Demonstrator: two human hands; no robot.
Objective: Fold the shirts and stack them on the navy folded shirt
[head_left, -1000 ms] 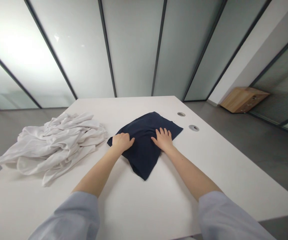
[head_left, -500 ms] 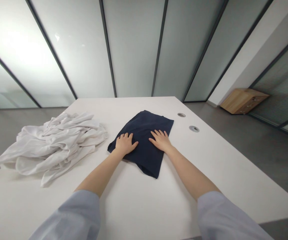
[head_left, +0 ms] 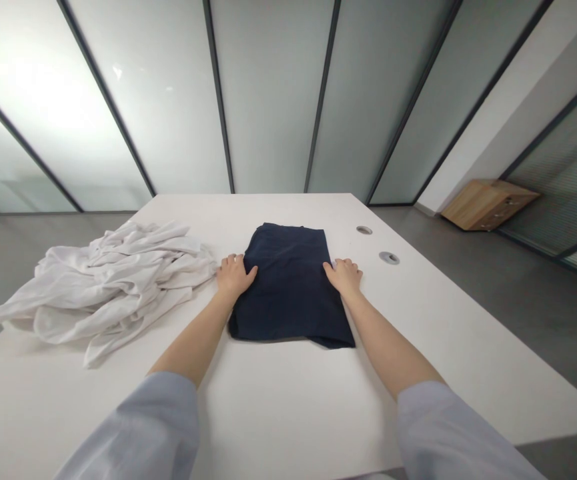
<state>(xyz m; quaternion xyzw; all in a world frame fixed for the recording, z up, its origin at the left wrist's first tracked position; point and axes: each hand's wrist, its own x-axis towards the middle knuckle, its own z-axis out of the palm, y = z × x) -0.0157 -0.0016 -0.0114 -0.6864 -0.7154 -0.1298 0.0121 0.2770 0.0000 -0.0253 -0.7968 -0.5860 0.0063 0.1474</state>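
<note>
A dark navy piece of folded cloth (head_left: pixel 291 287), which looks like a garment, lies flat on the white table (head_left: pixel 293 413) in front of me. Its near right corner sticks out a little. My left hand (head_left: pixel 235 275) rests at the cloth's left side, the thumb over its edge and the fingers apart on the outer side. At the right side, my right hand (head_left: pixel 346 275) mirrors this, with its thumb on the edge and its fingers bent toward the tabletop. Both hands are open; neither is wrapped round the fabric.
A crumpled heap of white cloth (head_left: pixel 128 287) lies on the left of the table, close to my left hand. Two round cable holes, the nearer one a grommet (head_left: pixel 389 258), are on the right. A wooden cabinet (head_left: pixel 488 203) stands on the floor beyond.
The navy cloth has turned from a slant to nearly square with me. My hands have moved from on top of it outward to its left and right edges.
</note>
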